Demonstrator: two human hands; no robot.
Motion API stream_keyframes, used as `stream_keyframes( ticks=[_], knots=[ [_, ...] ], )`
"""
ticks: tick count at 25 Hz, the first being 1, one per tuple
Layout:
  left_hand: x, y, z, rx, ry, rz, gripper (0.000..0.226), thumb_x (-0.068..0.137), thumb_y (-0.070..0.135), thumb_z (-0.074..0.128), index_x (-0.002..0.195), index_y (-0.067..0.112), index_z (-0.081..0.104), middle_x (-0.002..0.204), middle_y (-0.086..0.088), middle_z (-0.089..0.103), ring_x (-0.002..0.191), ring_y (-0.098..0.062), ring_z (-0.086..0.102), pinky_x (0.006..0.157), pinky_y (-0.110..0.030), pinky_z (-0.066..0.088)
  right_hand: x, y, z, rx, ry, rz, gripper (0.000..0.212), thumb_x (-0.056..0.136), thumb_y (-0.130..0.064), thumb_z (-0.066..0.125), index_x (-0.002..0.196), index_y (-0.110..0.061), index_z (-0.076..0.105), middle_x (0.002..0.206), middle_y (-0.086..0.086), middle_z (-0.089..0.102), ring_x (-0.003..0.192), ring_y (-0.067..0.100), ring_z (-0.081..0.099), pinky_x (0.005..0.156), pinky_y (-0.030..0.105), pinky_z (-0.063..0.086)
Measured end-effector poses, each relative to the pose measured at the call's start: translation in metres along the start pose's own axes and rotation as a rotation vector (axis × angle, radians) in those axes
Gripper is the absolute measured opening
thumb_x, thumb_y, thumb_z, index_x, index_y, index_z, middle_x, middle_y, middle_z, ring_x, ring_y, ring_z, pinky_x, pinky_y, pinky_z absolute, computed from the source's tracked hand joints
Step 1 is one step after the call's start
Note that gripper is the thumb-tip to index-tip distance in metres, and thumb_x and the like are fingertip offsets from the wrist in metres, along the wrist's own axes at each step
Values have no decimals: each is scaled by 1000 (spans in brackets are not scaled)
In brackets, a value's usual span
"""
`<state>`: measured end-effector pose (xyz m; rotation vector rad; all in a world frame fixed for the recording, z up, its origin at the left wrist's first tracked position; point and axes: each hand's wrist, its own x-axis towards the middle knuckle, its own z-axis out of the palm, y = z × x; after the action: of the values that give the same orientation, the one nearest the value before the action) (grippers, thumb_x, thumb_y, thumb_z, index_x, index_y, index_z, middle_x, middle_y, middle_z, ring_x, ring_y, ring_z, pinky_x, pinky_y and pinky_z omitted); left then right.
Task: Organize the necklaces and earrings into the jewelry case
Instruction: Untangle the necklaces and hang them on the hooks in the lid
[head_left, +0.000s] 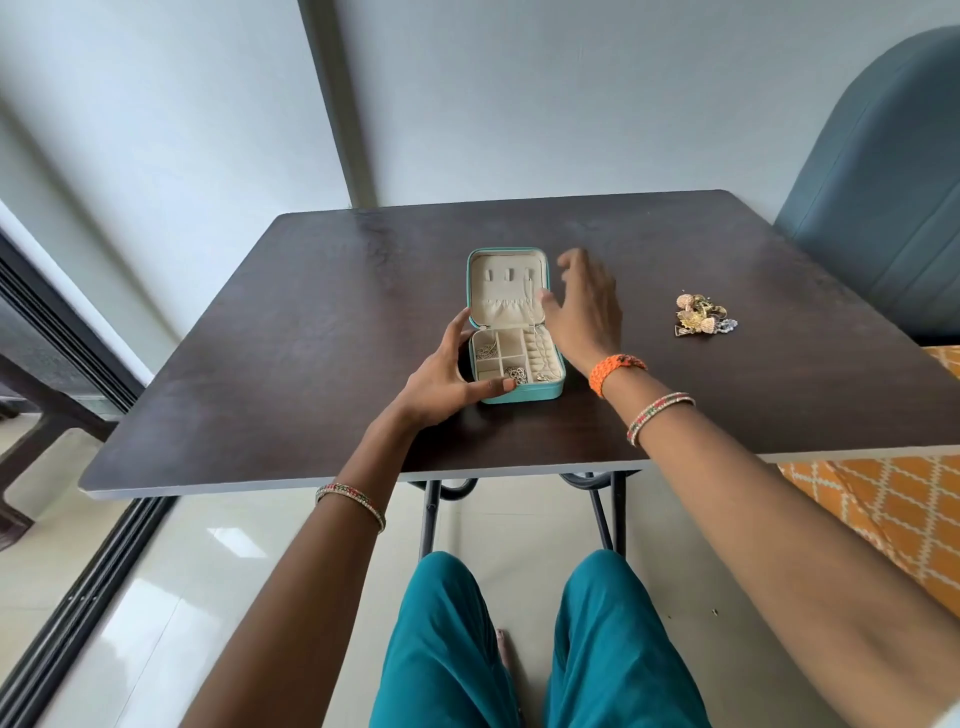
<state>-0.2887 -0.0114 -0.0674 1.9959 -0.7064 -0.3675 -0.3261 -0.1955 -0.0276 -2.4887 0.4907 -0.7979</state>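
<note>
A small teal jewelry case (527, 393) lies open in the middle of the dark table (291, 332), its lid (506, 286) standing up at the back. Silver chains sit in the cream compartments, and a thin chain hangs from a hook on the lid's right side. My left hand (452, 374) holds the case's left side, thumb at the front edge and fingers by the hinge. My right hand (584, 306) hovers with spread fingers just right of the lid, holding nothing that I can see. A pile of gold earrings (702, 315) lies to the right of the case.
A blue-grey padded chair (883, 182) stands at the table's far right corner. An orange patterned cloth (893, 504) lies at the right, below the table edge. A sliding door track (78, 597) runs along the floor on the left. My knees are under the table's front edge.
</note>
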Motion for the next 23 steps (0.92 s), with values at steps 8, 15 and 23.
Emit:
stream_keyframes(
  ticks=[8,15,23],
  knots=[
    [-2,-1,2,-5,34,-12,107,55,63,77,145,32,28,137,13,51,124,-6,51,109,-41,38,-7,-50,3,-456,-546,-316,24,81,-20,58,101,-28,71,157,7,22,146,33,-6,111,59,-5],
    [-3,2,1,4,11,-11,107,54,69,76,144,33,29,135,11,54,122,-8,53,106,-43,41,-4,-76,12,-672,-490,-289,34,83,-7,52,116,-12,61,140,14,47,146,35,4,112,62,-2],
    [-7,7,-5,-67,-8,-36,88,70,33,82,141,18,33,129,4,55,118,-11,55,103,-35,45,-3,-74,20,-549,-557,-271,19,76,-3,56,91,-13,64,130,9,52,141,34,15,110,62,-3]
  ],
)
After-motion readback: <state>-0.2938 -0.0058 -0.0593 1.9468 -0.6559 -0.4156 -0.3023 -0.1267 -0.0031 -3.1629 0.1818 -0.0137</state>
